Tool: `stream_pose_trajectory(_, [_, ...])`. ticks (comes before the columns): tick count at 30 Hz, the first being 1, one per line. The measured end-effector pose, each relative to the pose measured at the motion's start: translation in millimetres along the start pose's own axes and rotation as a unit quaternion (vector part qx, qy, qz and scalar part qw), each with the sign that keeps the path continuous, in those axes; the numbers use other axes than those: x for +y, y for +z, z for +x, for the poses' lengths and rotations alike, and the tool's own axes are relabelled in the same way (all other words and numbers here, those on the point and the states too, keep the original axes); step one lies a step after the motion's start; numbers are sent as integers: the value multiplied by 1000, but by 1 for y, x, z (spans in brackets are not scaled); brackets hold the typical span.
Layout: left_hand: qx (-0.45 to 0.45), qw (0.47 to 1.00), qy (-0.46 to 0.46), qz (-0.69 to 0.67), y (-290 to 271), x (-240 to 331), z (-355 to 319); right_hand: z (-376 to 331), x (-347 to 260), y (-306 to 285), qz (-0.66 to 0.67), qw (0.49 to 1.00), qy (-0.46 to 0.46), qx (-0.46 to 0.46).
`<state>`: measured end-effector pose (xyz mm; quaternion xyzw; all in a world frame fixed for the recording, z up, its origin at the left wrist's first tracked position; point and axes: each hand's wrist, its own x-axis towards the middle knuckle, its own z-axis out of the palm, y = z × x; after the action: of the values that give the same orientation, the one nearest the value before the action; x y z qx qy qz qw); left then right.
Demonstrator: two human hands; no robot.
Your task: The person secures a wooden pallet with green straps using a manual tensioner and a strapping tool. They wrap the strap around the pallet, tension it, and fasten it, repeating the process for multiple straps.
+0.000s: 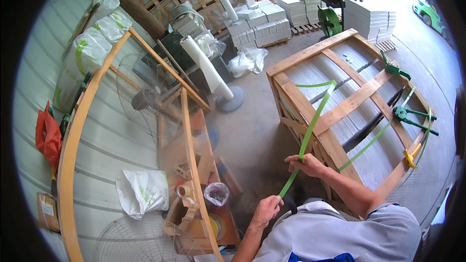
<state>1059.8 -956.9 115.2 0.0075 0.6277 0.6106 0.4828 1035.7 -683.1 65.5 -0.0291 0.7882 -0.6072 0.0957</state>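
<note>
A green packing strap [318, 115] rises from my hands, folds at its top and runs to the far left of a wooden slatted crate [335, 118]. My left hand [267, 209] is closed on the strap's lower end, in front of my body. Higher up, my right hand [307, 165] grips the same strap by the crate's near left corner. A second stretch of green strap [367, 149] crosses the crate top to a green long-handled strapping tool [404, 114]. Another green tool [397, 70] sits on the far right edge. A yellow-handled tool [411, 156] lies on the right board.
At left are a wooden frame [77, 150], wire fan guards [138, 97] and a white plastic bag [141, 194]. A white roll [206, 65] stands on a round grey base [230, 99]. Stacked pale boxes [259, 22] and a strap-reel cart [331, 14] stand behind; a green vehicle [429, 12] is far right.
</note>
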Motion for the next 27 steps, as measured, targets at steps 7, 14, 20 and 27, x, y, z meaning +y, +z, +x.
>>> stream_pose_trajectory(7, [9, 988, 41, 147, -52, 1, 34, 31, 2, -28, 395, 915, 22, 77])
stream_pose_trajectory(14, [-85, 985, -88, 122, -168, 26, 39, 44, -52, -174, 447, 847, -143, 249])
stream_pose_trajectory(20, [-255, 903, -325, -114, -204, 90, 83, 78, -26, -120, 69, 935, 112, 329])
stream_pose_trajectory(27, [-241, 943, -76, 216, -262, 101, 149, 84, 46, -13, -468, 832, 173, 244])
